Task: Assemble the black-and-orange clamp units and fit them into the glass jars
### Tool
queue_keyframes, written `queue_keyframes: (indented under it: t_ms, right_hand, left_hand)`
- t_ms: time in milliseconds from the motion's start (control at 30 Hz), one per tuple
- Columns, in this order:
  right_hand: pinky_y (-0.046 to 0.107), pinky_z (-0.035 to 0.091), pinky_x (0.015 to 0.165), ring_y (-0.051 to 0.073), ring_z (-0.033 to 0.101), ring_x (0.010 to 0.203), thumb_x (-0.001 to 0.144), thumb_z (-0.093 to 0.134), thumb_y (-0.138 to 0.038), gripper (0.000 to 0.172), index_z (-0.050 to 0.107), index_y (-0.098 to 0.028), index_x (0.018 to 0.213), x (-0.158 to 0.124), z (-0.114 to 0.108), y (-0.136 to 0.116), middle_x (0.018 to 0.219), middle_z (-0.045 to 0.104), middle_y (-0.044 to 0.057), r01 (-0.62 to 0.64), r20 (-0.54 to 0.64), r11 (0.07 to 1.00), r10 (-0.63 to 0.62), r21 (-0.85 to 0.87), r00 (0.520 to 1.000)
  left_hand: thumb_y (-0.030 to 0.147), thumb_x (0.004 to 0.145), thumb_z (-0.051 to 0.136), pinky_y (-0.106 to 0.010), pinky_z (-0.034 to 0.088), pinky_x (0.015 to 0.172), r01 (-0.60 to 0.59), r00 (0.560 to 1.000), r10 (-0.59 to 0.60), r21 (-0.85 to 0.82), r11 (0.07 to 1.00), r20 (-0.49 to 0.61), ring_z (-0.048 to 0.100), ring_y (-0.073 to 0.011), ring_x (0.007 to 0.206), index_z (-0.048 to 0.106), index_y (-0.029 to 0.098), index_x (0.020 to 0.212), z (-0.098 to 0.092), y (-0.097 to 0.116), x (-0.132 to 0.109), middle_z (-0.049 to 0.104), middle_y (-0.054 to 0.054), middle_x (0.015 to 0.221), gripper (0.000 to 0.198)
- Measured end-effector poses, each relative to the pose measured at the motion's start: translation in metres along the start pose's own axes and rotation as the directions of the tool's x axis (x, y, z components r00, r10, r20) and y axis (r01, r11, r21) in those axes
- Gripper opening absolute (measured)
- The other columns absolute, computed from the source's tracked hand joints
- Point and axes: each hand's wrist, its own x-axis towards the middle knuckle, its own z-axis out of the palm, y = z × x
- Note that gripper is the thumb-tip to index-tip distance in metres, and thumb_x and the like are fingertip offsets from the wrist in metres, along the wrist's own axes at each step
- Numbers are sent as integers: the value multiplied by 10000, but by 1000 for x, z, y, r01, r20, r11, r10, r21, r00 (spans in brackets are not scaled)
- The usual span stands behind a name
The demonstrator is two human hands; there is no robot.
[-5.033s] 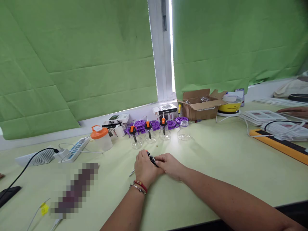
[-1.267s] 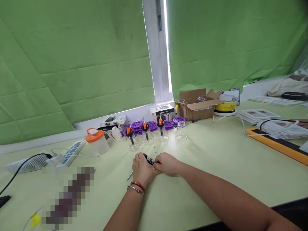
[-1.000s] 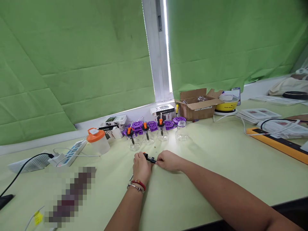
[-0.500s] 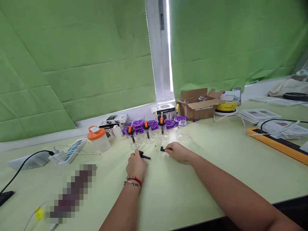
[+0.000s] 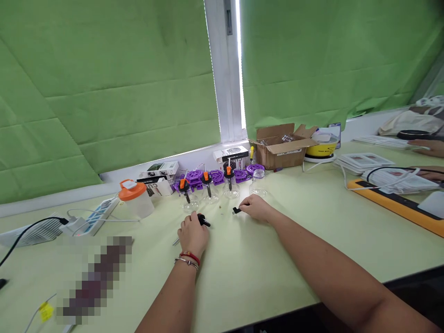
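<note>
My left hand [image 5: 193, 233] is closed round a black bottle top [image 5: 204, 221]. The top's black end sticks out to the right, and a thin metal tube [image 5: 176, 242] shows at the lower left. Between the fingertips of my right hand [image 5: 255, 208] is a small black hooked piece [image 5: 237, 210], held low over the table. A few tiny bits [image 5: 221, 208] lie between the hands. Behind them stand clear glass bottles with black-and-orange tops [image 5: 208, 177]. An open-necked glass bottle [image 5: 258, 182] stands at the row's right end.
Purple plastic parts [image 5: 217, 176] and small printed boxes [image 5: 231, 153] line the window side. An open cardboard box [image 5: 286, 147] stands at back right. An orange-lidded jug [image 5: 137, 199] and a power strip [image 5: 100, 215] are left. Another person's hands [image 5: 430, 148] reach in at far right.
The bottle top has turned in my left hand, so more of its metal tube shows. The black piece in my right hand has tilted. Another person's hands have appeared at far right.
</note>
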Motion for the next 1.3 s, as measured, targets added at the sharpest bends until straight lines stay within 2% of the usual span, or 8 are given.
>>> queue_keyframes:
  t_ms: [233,367,467,567,667,833,1067,1300]
  right_hand:
    - [226,277,471,100,363,526,669,524,-253,182,680,-162,678,1,-7,1,580,476,-15,-42,-29,999,43,9,999]
    - [229,248,455,89,313,495,672,534,-248,156,650,-146,652,2,-9,4,536,402,-31,-84,-20,996,85,28,996]
    - [229,224,440,81,285,459,685,538,-257,164,655,-142,695,2,-8,6,498,352,-50,-104,13,993,103,49,995]
    - [223,224,428,77,290,435,699,545,-273,179,663,-141,719,3,-6,7,479,345,-58,-107,58,992,103,67,993]
    - [216,254,432,76,321,441,708,561,-290,184,673,-145,716,4,-4,9,491,391,-52,-90,91,993,83,73,992]
    - [205,308,466,85,410,490,747,569,-321,204,684,-153,749,5,-4,13,560,506,-27,-45,100,998,40,49,994]
    - [233,342,568,138,527,647,821,543,-338,210,645,-154,826,9,3,20,749,633,48,-12,-105,993,0,-122,994]
    - [263,338,642,178,559,802,821,584,-329,146,652,-199,824,6,26,4,884,639,54,68,-177,957,-121,-283,977]
  left_hand:
    - [139,744,431,-413,337,956,-89,992,83,-57,994,-97,453,-275,1178,428,173,1244,0,5,-4,521,-126,1266,501]
    - [104,709,460,-423,261,1053,-254,949,238,-57,965,-205,377,-270,1263,447,164,1246,-2,14,-12,482,-121,1319,540]
    - [81,738,444,-411,260,1086,-482,861,455,-83,872,-226,369,-252,1274,479,157,1225,-1,24,-21,491,-119,1315,493]
    - [108,821,385,-425,305,1076,-702,712,689,-126,701,-134,392,-244,1268,524,170,1185,3,31,-27,484,-114,1335,395]
    - [213,891,357,-466,341,1050,-761,637,771,-174,625,-11,402,-266,1271,529,175,1196,11,34,-27,428,-127,1403,352]
    - [328,920,338,-461,334,1056,-710,670,737,-212,672,89,393,-271,1293,460,158,1298,18,32,-22,407,-143,1426,432]
    - [356,919,327,-443,301,1087,-655,716,686,-217,724,130,372,-280,1308,449,85,1315,17,30,-19,397,-179,1425,495]
    - [340,907,356,-456,315,1084,-635,728,675,-251,730,122,376,-291,1306,461,76,1299,15,28,-19,395,-193,1419,484]
